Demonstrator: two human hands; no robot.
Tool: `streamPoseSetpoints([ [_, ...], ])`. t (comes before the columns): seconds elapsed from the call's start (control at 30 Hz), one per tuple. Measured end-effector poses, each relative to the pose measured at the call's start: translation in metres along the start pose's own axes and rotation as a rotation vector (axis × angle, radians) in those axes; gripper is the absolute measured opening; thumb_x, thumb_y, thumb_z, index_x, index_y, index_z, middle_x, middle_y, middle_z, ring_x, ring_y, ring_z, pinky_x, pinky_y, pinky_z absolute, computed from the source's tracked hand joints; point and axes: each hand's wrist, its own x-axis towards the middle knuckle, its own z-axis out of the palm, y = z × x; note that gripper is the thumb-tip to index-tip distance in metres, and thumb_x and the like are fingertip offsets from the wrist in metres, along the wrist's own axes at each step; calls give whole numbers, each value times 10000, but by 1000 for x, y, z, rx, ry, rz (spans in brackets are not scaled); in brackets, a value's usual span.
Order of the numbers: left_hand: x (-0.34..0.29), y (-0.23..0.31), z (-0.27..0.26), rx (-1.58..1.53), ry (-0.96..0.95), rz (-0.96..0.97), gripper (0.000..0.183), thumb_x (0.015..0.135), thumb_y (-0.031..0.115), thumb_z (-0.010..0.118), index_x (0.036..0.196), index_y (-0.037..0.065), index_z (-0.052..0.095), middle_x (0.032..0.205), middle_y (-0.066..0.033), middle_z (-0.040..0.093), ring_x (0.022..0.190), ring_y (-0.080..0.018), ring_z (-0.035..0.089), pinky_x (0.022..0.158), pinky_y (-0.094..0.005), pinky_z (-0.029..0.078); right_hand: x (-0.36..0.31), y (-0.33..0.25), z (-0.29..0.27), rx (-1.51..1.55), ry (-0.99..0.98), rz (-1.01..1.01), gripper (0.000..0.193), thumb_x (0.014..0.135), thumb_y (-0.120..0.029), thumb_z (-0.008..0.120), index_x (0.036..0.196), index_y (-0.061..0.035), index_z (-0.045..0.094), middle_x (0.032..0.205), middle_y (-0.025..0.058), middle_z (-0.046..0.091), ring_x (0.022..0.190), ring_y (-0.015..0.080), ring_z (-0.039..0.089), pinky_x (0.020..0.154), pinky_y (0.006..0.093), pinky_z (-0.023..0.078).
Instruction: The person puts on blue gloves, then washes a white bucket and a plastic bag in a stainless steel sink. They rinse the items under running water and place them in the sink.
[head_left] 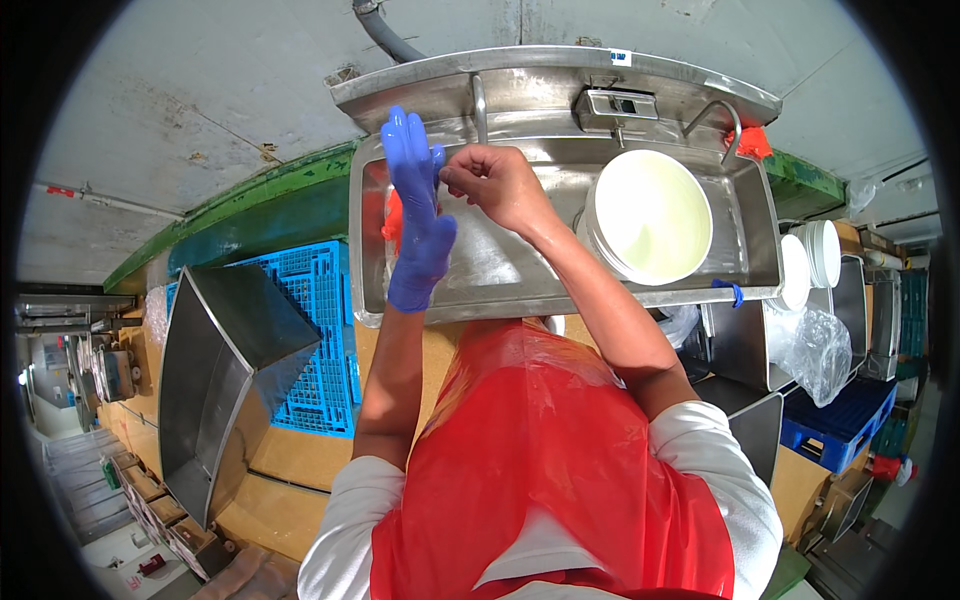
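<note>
My left hand point(415, 215) is raised over the left side of the steel sink point(490, 270), in a blue disposable glove that reaches the wrist. Its fingers point up, stretched out. Bare and curled, my right hand point(503, 187) is beside the gloved palm, thumb and fingertips pinched together close to the glove's fingers. Whatever lies in that pinch is too small to make out. To the right of my right forearm, a white bucket point(655, 218) stands in the sink with pale contents. Some orange-red material point(392, 218) shows behind my left wrist.
Two bent metal pipes point(735, 125) and a steel fixture point(617, 105) line the sink's back. A blue piece point(728, 291) hangs on the front rim. At left, a large steel bin point(215, 390) leans by a blue pallet point(320, 340). White buckets point(820, 253) and clear plastic point(815, 355) sit at right.
</note>
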Motion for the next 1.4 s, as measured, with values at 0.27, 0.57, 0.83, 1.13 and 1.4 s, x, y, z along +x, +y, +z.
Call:
streamPoseSetpoints([
  [0.27,-8,1,0,69,-38,24,1100,959,655,591,1660,181,-112,1736,-167,-35,1533,-446,271,1213,-533,300,2,-11,2,258,40,3,146,976,-176,726,962,-30,726,809,5,709,726,68,636,660,253,526],
  [0.57,-12,-8,-5,157,-127,139,1028,985,490,661,1674,199,-45,1715,-233,71,1493,-436,358,1181,-516,361,1,-4,-5,162,-4,3,127,964,-135,727,913,-20,721,774,14,680,704,75,615,640,248,502],
  [0.83,7,8,2,-352,317,-359,790,1003,111,577,1643,42,120,1629,-197,366,1340,-245,554,1021,-323,486,-3,-2,9,-23,-23,-87,135,978,-130,707,961,2,728,803,12,697,720,64,610,657,249,495],
  [1.13,-5,-11,-8,-851,325,-456,677,1053,76,475,1640,46,139,1631,-211,350,1363,-250,535,1121,-366,438,-6,-6,-3,86,50,-113,143,938,-143,764,979,-6,757,781,30,723,728,73,648,664,262,532],
  [1.4,-5,-18,-9,-972,248,-488,663,1062,66,451,1641,38,130,1652,-204,309,1389,-264,519,1184,-409,402,-7,4,-2,35,65,-174,83,969,-101,711,957,-19,718,833,-21,699,771,34,589,656,230,490],
])
